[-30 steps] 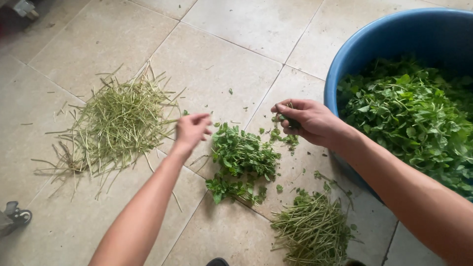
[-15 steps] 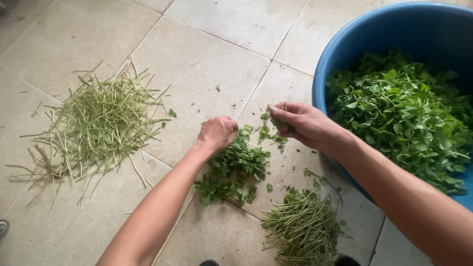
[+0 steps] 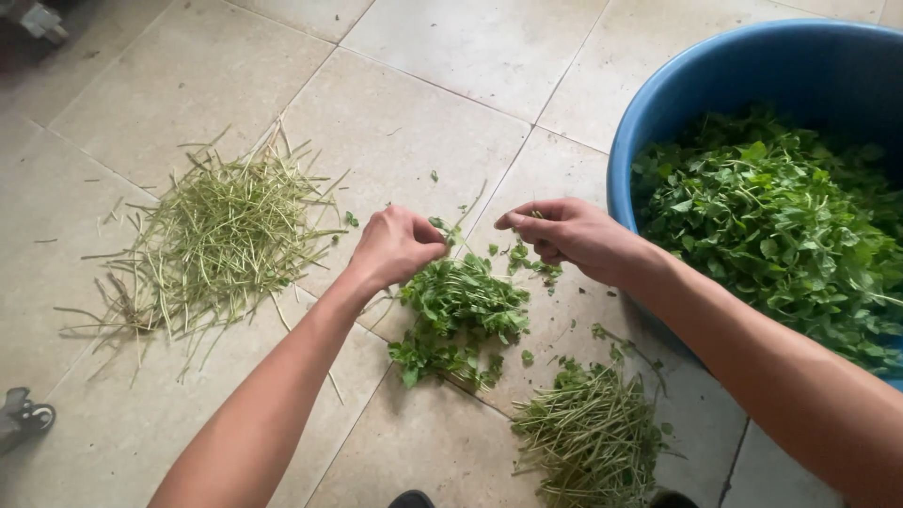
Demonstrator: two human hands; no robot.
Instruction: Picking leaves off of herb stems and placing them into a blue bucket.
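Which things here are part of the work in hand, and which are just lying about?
Part of the work:
- left hand and right hand, each pinching a leafy sprig
- small leaf pile under the hands
- blue tub of greens
- bare stem pile
- stem bundle

Lying about:
- dark object at the left edge
- tiled floor

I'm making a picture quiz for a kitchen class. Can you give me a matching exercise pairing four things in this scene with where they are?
Things:
1. blue tub
2. pile of bare stems
3. small leafy heap
4. bundle of stemmed greens

Places:
A. far left on the tiled floor
B. bottom centre, near the camera
C. right edge, full of greens
D. just below the two hands

Pairs: 1-C, 2-A, 3-D, 4-B
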